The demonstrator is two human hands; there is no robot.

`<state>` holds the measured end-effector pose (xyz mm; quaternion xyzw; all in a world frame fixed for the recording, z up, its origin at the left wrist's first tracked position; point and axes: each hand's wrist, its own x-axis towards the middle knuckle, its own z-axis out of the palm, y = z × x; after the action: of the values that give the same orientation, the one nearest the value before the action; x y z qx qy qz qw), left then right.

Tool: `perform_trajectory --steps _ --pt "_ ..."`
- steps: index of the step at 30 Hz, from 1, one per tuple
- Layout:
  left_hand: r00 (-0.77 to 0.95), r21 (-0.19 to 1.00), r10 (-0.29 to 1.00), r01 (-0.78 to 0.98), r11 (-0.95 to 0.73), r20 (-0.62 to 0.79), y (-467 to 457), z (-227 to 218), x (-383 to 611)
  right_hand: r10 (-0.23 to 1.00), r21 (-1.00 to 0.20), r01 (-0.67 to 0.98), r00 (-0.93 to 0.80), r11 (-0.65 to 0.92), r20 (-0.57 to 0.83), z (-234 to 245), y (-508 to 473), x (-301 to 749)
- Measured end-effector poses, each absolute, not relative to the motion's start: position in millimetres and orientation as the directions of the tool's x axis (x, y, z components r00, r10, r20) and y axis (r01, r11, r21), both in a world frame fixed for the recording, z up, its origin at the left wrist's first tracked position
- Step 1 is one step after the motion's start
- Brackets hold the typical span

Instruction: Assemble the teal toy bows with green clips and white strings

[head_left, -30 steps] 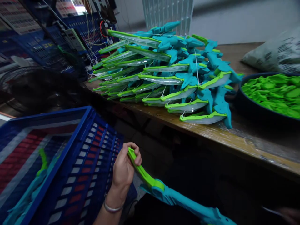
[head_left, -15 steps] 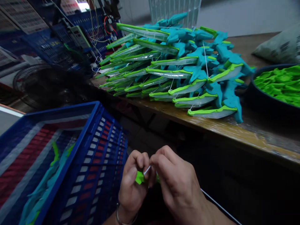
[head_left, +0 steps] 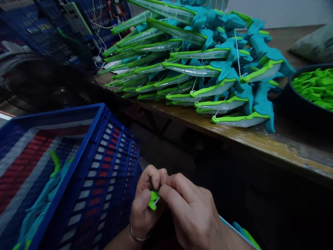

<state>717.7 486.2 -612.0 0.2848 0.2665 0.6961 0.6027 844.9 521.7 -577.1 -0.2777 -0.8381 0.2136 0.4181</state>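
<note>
My left hand (head_left: 144, 205) is closed on the green tip (head_left: 153, 200) of a teal and green toy crossbow, whose teal body (head_left: 243, 233) shows at the bottom right. My right hand (head_left: 194, 215) meets it from the right, its fingers pinched on a thin white string at that tip. A silver bracelet (head_left: 137, 238) circles my left wrist. Both hands sit low, below the wooden table edge (head_left: 260, 142) and to the right of a blue crate (head_left: 78, 163).
A big pile of teal and green toy crossbows (head_left: 197, 59) lies on the table. A dark bowl (head_left: 293, 107) of green parts stands at the right. The blue crate holds a few toys on a striped liner. More blue crates and cables are at the back left.
One second ago only my left hand held the toy's tip, with its body stretched out to the right. My right hand has since come in and pinched the string; the view has tilted down slightly.
</note>
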Motion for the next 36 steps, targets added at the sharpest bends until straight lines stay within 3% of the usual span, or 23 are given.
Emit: perform_trajectory --steps 5,10,19,21,23,27,30,32,36 --pt "-0.062 0.712 0.994 -0.694 -0.108 0.091 494.4 -607.3 718.9 0.638 -0.575 0.296 -0.489 0.763 0.595 -579.4 519.6 844.1" --pt "0.035 0.732 0.999 -0.682 0.002 0.030 506.9 -602.2 716.7 0.579 -0.567 0.199 -0.507 0.800 0.639 -579.5 531.6 852.7" --pt "-0.092 0.806 0.983 -0.587 0.075 -0.159 504.4 -605.5 728.6 0.460 -0.343 0.314 -0.481 0.885 0.747 -593.8 551.1 852.6" --pt "-0.143 0.833 0.978 -0.552 0.046 -0.150 506.8 -609.4 730.7 0.486 -0.405 0.270 -0.445 0.873 0.752 -589.1 553.3 855.0" --pt "-0.158 0.857 0.983 -0.516 -0.003 -0.092 510.8 -610.6 731.4 0.586 -0.556 0.197 -0.373 0.808 0.719 -577.7 555.8 861.0" --pt "-0.057 0.881 0.998 -0.469 -0.059 0.036 517.2 -605.9 730.2 0.757 -0.756 0.099 -0.195 0.648 0.624 -556.0 563.7 875.5" --pt "-0.005 0.892 0.999 -0.450 -0.033 0.034 518.3 -602.4 729.8 0.813 -0.809 0.095 -0.132 0.580 0.568 -557.8 567.9 879.9" --pt "-0.042 0.904 0.999 -0.428 -0.028 0.011 518.4 -601.8 730.4 0.810 -0.808 0.105 -0.186 0.580 0.557 -565.5 566.9 879.2" --pt "-0.160 0.932 0.987 -0.358 -0.057 -0.001 518.8 -604.3 731.4 0.665 -0.682 0.121 -0.395 0.722 0.634 -577.9 558.6 876.5"
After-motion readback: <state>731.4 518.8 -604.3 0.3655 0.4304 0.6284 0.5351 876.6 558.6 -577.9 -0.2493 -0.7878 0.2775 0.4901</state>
